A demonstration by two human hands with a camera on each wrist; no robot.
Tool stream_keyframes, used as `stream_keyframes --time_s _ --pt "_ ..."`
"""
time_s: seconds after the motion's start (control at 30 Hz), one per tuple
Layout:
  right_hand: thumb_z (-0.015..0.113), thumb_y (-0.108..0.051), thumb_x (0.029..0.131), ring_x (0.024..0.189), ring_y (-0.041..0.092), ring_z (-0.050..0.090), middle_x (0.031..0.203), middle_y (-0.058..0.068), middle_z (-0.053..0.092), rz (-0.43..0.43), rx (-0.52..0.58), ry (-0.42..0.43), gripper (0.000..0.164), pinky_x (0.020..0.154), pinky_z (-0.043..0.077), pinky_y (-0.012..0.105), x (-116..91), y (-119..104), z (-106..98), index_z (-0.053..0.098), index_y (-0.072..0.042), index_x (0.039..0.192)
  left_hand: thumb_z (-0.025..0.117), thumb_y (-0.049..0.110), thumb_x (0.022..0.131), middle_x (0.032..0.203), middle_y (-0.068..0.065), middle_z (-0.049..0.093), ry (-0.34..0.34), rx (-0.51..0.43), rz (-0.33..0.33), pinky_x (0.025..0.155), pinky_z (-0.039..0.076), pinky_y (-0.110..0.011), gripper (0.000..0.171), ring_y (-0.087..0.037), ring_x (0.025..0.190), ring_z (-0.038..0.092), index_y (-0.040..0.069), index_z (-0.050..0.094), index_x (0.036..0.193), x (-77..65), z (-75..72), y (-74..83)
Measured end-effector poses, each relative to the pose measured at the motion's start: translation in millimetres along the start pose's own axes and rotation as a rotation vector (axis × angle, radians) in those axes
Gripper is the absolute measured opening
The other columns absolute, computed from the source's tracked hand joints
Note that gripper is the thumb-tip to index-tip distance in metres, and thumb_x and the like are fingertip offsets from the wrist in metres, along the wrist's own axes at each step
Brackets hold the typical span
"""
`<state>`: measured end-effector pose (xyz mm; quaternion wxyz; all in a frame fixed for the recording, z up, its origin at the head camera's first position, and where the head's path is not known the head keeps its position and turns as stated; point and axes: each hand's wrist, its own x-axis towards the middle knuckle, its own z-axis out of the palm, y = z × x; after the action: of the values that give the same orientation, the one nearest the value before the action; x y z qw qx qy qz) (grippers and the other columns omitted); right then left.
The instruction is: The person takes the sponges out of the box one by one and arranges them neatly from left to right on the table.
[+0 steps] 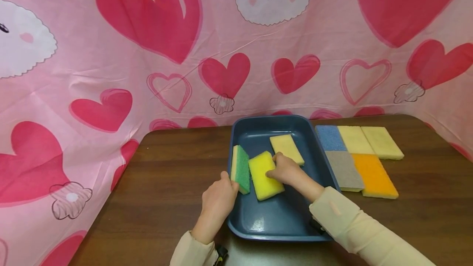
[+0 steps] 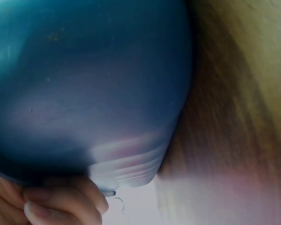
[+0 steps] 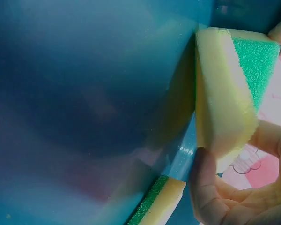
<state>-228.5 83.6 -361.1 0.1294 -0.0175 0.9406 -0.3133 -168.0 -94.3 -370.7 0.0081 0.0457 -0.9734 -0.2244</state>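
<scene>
My right hand (image 1: 290,170) pinches a bright yellow sponge (image 1: 261,182) between thumb and fingers, tilted over the dark blue tray (image 1: 273,221). Its thick pale side shows in the right wrist view. Along the tray's left wall a green-and-yellow sponge (image 1: 243,169) stands on edge, green face to the right. My left hand (image 1: 219,196) grips the left rim beside that sponge's near end; its curled fingers (image 2: 70,201) show under the rim in the left wrist view. A pale yellow sponge (image 1: 287,147) with a green underside (image 3: 152,199) lies farther back in the tray.
Right of the tray several sponges lie side by side on the brown wooden table (image 1: 177,167): blue (image 1: 331,138), grey (image 1: 343,169), orange (image 1: 374,175) and two pale yellow ones (image 1: 382,142). A pink heart-patterned cloth (image 1: 221,32) hangs behind the table.
</scene>
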Motion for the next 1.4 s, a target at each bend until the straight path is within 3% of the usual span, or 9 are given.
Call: stream_keyframes --time_s 0.17,0.53,0.93,1.4 --pt "0.066 -0.016 0.081 0.08 0.024 0.056 0.101 0.02 0.062 0.005 0.04 0.035 0.054 0.072 0.05 0.034 1 1 -3 0.048 0.01 0.125 0.046 0.019 0.086 0.057 -0.008 0.044 -0.007 -0.002 -0.004 0.049 0.032 -0.035 0.015 -0.021 0.049 0.043 0.005 0.044 0.083 0.0 0.0 0.4" --pt "0.064 -0.018 0.082 0.082 0.025 0.058 0.101 0.021 0.061 0.017 0.124 0.086 0.055 0.073 0.052 0.035 0 1 -23 0.045 0.007 0.127 0.044 0.019 0.086 0.058 -0.008 0.045 -0.017 -0.011 -0.01 0.05 0.032 -0.035 0.015 -0.022 0.051 0.044 0.005 0.045 0.084 -0.1 -0.9 0.5" --pt "0.06 -0.018 0.088 0.093 0.03 0.058 0.116 0.026 0.054 0.009 0.267 0.073 0.06 0.079 0.054 0.037 -15 1 -55 0.035 0.008 0.136 0.046 0.02 0.087 0.057 -0.009 0.047 0.017 -0.003 0.007 0.049 0.034 -0.037 0.015 -0.022 0.05 0.045 0.005 0.045 0.083 -0.4 0.6 -1.0" --pt "0.055 -0.024 0.091 0.101 0.034 0.055 0.126 0.031 0.049 -0.013 0.286 0.118 0.064 0.092 0.049 0.045 -32 26 -97 0.031 0.01 0.139 0.047 0.019 0.086 0.057 -0.008 0.046 0.025 -0.003 0.011 0.048 0.033 -0.036 0.015 -0.022 0.049 0.044 0.005 0.044 0.082 -2.1 0.3 0.1"
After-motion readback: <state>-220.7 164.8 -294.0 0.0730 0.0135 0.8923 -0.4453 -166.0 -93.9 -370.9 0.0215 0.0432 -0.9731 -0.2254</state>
